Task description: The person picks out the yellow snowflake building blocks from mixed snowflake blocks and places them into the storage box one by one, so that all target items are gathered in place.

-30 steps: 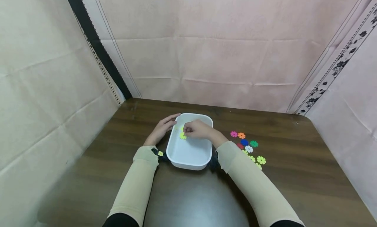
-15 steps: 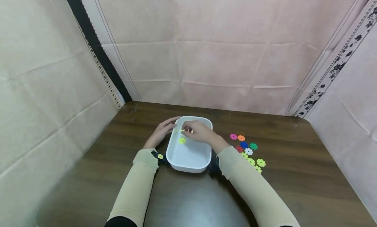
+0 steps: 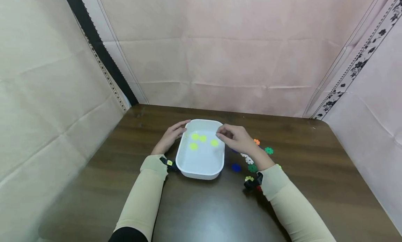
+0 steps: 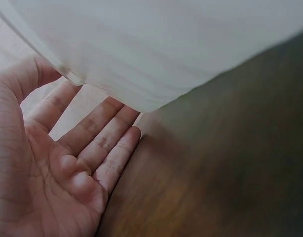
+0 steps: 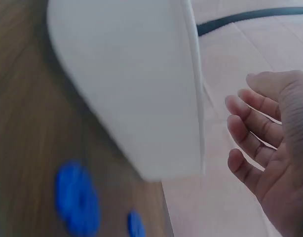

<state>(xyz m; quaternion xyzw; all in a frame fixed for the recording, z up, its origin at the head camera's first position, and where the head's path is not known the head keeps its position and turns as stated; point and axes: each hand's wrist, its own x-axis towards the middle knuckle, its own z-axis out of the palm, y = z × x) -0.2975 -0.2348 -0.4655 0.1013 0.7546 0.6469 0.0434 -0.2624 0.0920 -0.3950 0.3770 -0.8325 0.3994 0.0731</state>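
A white rectangular plastic tray stands on the table, with several yellow flower-shaped pieces on its floor toward the far end. At its far left corner rests my left hand. In the left wrist view that left hand has its thumb at the rim and its fingers stretched along the outer wall. My right hand is just past the tray's right rim, above the table. The right wrist view has the right hand with loosely bent fingers and nothing between them, apart from the tray wall.
Right of the tray, partly under the right forearm, lie loose flower pieces: a blue one, a green one, an orange one, a white one and others. Cloth hangs behind the brown table.
My right hand has moved from inside the tray to the right, past its rim. It has let go of yellow pieces, now spread on the tray floor. The left hand stays at the rim.
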